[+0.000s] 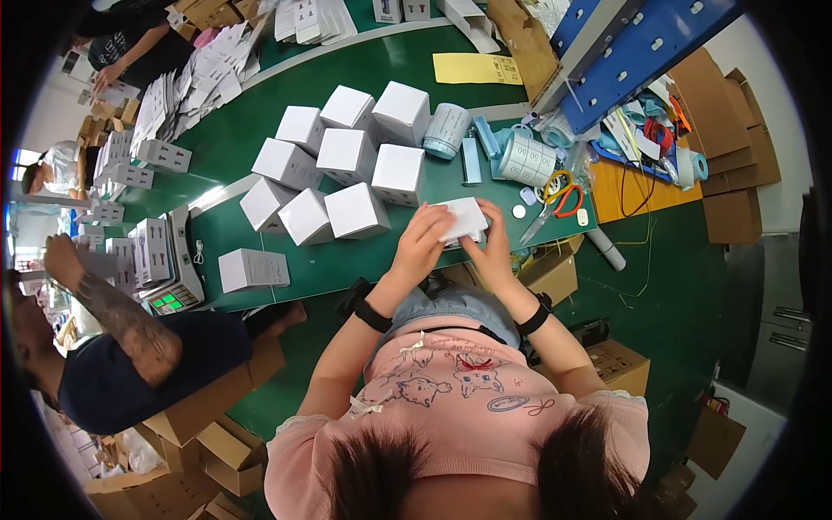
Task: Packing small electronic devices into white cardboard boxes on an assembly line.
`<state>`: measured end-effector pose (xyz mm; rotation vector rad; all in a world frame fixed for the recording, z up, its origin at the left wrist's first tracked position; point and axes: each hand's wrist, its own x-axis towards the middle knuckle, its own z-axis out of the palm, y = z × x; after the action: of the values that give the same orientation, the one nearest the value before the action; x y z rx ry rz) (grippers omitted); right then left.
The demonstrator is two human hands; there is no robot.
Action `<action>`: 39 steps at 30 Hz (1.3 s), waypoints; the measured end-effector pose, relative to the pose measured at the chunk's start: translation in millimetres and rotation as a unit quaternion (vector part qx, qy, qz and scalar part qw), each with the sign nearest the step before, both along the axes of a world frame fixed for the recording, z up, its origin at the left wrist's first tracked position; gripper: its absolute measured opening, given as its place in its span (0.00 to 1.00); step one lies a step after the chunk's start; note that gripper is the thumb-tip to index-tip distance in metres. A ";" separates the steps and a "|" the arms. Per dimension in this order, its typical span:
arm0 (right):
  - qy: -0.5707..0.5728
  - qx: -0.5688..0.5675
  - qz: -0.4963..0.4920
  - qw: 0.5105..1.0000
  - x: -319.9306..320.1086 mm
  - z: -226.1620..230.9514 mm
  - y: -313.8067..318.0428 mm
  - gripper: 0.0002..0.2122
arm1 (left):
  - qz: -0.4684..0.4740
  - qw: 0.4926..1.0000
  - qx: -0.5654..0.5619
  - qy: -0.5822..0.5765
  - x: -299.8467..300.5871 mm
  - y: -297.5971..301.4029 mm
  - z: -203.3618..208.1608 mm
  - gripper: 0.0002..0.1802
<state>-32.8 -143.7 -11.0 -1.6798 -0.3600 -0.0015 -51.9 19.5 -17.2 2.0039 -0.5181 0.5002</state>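
Between my two hands, at the near edge of the green table, is a small white box (464, 218). My left hand (422, 239) grips its left side, fingers laid over the top. On the other side my right hand (492, 247) holds it with curled fingers. The underside of the box is hidden by my hands. Just beyond stands a cluster of several white boxes (349, 156), upright in loose rows. A single white carton (253, 270) lies apart, to the left along the table edge.
Label rolls (528, 159), scissors (555, 204) and a small light blue box (471, 162) lie at the right. A blue perforated post (646, 61) rises there. To the left are a scale (176, 269) and a co-worker's tattooed arm (130, 325). Flat white cartons (195, 78) pile up farther back.
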 end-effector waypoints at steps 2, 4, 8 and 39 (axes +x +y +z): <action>0.017 0.038 -0.005 0.999 -1.8 -2.6 -1.6 0.20 | -0.014 0.998 0.058 -0.016 -2.8 2.4 8.7 0.21; 0.008 0.136 0.066 0.989 -0.5 -3.3 -10.1 0.22 | -0.038 0.999 0.024 0.002 -6.2 4.0 24.3 0.20; 0.009 0.204 0.085 0.975 1.7 -2.8 -20.8 0.24 | -0.028 0.998 0.047 0.036 -6.0 2.2 24.2 0.20; -0.301 -0.168 0.147 0.927 16.6 -2.6 -36.4 0.18 | 0.020 0.982 0.165 -0.089 -2.1 -2.1 -11.1 0.28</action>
<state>-16.2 -180.1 -13.6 -1.9258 -1.1271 -0.2502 -53.9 17.4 -28.2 2.3009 -0.7086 0.6573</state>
